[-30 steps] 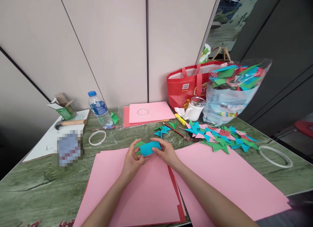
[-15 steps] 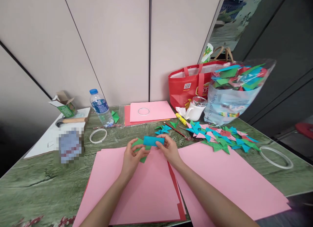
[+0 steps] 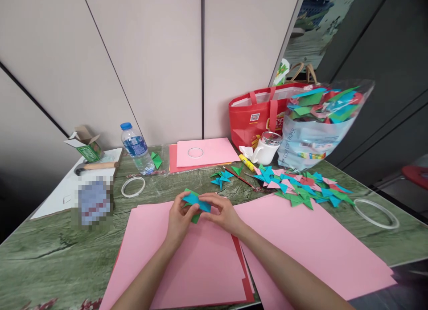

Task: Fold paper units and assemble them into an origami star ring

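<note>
Both my hands meet over the far edge of a pink paper sheet. My left hand and my right hand pinch a folded blue paper piece laid across a folded green paper piece. The fingers of both hands are closed on these two pieces, held just above the sheet. A second large pink sheet lies under my right forearm.
A pile of folded blue, green and pink paper shapes lies at right, beside a clear bag of more, a red tote and a white mug. A water bottle, tape rings and a hammer sit at left.
The blue piece, held flat and apart to the right half a second ago, has been brought down and turned onto the green piece; both hands have closed together.
</note>
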Demonstrator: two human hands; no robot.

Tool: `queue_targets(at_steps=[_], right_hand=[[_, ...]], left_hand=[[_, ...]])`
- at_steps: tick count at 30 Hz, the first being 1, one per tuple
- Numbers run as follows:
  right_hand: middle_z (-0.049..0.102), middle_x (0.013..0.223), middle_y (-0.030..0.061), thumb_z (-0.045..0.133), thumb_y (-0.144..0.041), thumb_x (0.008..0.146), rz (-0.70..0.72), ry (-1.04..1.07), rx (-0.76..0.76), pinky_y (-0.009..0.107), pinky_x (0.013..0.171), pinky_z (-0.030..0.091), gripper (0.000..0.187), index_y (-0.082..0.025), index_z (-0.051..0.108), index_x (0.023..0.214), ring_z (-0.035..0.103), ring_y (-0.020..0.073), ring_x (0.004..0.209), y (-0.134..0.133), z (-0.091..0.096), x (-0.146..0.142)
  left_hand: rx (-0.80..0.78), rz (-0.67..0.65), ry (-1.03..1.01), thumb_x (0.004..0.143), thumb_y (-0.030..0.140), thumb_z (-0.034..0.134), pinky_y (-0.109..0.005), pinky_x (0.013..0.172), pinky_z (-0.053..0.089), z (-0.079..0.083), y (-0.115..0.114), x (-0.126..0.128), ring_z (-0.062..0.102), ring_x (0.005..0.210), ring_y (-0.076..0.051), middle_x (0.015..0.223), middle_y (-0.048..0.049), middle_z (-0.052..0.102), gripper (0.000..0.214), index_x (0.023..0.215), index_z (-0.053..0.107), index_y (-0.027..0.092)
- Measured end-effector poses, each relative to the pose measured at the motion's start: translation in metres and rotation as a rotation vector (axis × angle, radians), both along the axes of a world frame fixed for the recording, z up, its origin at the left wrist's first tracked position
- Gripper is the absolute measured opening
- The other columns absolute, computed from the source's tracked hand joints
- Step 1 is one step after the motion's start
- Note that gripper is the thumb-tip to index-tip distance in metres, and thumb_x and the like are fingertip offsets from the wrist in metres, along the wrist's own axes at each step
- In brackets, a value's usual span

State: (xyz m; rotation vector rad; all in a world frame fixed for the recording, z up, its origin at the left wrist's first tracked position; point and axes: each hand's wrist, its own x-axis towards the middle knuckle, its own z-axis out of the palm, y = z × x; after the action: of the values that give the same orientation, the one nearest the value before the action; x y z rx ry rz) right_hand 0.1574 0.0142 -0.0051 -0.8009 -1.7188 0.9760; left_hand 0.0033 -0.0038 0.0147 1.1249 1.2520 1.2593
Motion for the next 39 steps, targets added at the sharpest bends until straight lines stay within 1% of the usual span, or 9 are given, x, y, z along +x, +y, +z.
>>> queue_targets(at_steps=[5, 11, 13, 16, 18, 21, 24, 27, 39], right_hand=[[0.059, 0.107, 0.0070, 0.069, -0.033, 0.069, 0.007, 0.064, -0.116, 0.035, 0.087, 0.047, 0.040, -0.023, 0.060, 0.106, 0.055, 0.0204, 0.103, 0.002, -0.005, -0.001], [0.059, 0.107, 0.0063, 0.064, -0.036, 0.072, 0.034, 0.157, -0.227, 0.036, 0.087, 0.048, 0.037, -0.022, 0.059, 0.106, 0.058, 0.0199, 0.099, 0.003, -0.009, -0.004], [0.060, 0.107, 0.0065, 0.060, -0.036, 0.077, -0.018, 0.108, -0.197, 0.035, 0.085, 0.048, 0.033, -0.022, 0.058, 0.106, 0.058, 0.0195, 0.098, 0.003, -0.011, -0.004], [0.061, 0.105, 0.0074, 0.048, -0.030, 0.085, -0.203, -0.094, -0.055, 0.038, 0.087, 0.045, 0.025, -0.021, 0.058, 0.106, 0.056, 0.0199, 0.098, 0.006, -0.015, -0.001], [0.062, 0.102, 0.0088, 0.044, -0.025, 0.087, -0.310, -0.278, 0.044, 0.040, 0.088, 0.042, 0.025, -0.018, 0.057, 0.108, 0.053, 0.0216, 0.099, 0.007, -0.018, 0.001], [0.061, 0.100, 0.0110, 0.042, -0.019, 0.086, -0.362, -0.521, 0.113, 0.042, 0.086, 0.041, 0.030, -0.015, 0.052, 0.114, 0.050, 0.0241, 0.097, 0.008, -0.022, 0.001], [0.057, 0.103, 0.0135, 0.042, -0.012, 0.084, -0.402, -0.710, 0.149, 0.043, 0.084, 0.040, 0.034, -0.014, 0.049, 0.117, 0.046, 0.0264, 0.098, 0.006, -0.023, -0.003], [0.052, 0.106, 0.0163, 0.044, -0.011, 0.082, -0.478, -0.821, 0.167, 0.045, 0.084, 0.038, 0.036, -0.013, 0.048, 0.118, 0.043, 0.0288, 0.101, 0.004, -0.022, -0.007], [0.050, 0.102, 0.0124, 0.049, -0.014, 0.081, -0.358, -0.770, 0.210, 0.042, 0.086, 0.040, 0.024, -0.015, 0.055, 0.104, 0.042, 0.0263, 0.101, 0.002, -0.019, -0.006]], left_hand=[[-0.002, 0.005, 0.010, 0.063, 0.032, 0.068, -0.029, 0.056, 0.053, -0.001, 0.000, 0.001, 0.065, 0.070, -0.019, 0.084, -0.0021, 0.064, 0.054, 0.110, 0.043, 0.021], [0.026, -0.036, -0.008, 0.067, 0.031, 0.065, -0.031, 0.061, 0.053, -0.006, -0.001, 0.003, 0.063, 0.070, -0.017, 0.086, -0.0017, 0.061, 0.052, 0.112, 0.041, 0.021], [0.039, -0.033, 0.003, 0.069, 0.029, 0.062, -0.030, 0.059, 0.053, -0.008, -0.001, 0.003, 0.063, 0.066, -0.016, 0.083, -0.0013, 0.061, 0.048, 0.112, 0.041, 0.021], [0.064, 0.031, 0.069, 0.071, 0.024, 0.055, -0.028, 0.055, 0.051, -0.012, 0.001, -0.001, 0.062, 0.064, -0.017, 0.078, -0.0012, 0.062, 0.042, 0.112, 0.043, 0.020], [0.104, 0.125, 0.178, 0.072, 0.021, 0.052, -0.029, 0.058, 0.051, -0.015, 0.004, -0.007, 0.063, 0.068, -0.018, 0.078, -0.0023, 0.062, 0.041, 0.112, 0.044, 0.019], [0.156, 0.276, 0.513, 0.074, 0.019, 0.049, -0.031, 0.066, 0.049, -0.019, 0.011, -0.019, 0.063, 0.071, -0.020, 0.079, -0.0041, 0.063, 0.039, 0.112, 0.046, 0.018], [0.174, 0.292, 0.825, 0.077, 0.019, 0.046, -0.032, 0.064, 0.046, -0.019, 0.016, -0.029, 0.063, 0.072, -0.023, 0.078, -0.0062, 0.064, 0.039, 0.115, 0.046, 0.016], [0.158, 0.267, 1.014, 0.080, 0.018, 0.042, -0.030, 0.055, 0.043, -0.018, 0.019, -0.033, 0.062, 0.063, -0.024, 0.069, -0.0056, 0.064, 0.040, 0.119, 0.043, 0.013], [0.151, 0.268, 1.217, 0.079, 0.018, 0.042, -0.028, 0.056, 0.041, -0.020, 0.019, -0.041, 0.064, 0.068, -0.024, 0.072, -0.0074, 0.067, 0.037, 0.116, 0.045, 0.012]])
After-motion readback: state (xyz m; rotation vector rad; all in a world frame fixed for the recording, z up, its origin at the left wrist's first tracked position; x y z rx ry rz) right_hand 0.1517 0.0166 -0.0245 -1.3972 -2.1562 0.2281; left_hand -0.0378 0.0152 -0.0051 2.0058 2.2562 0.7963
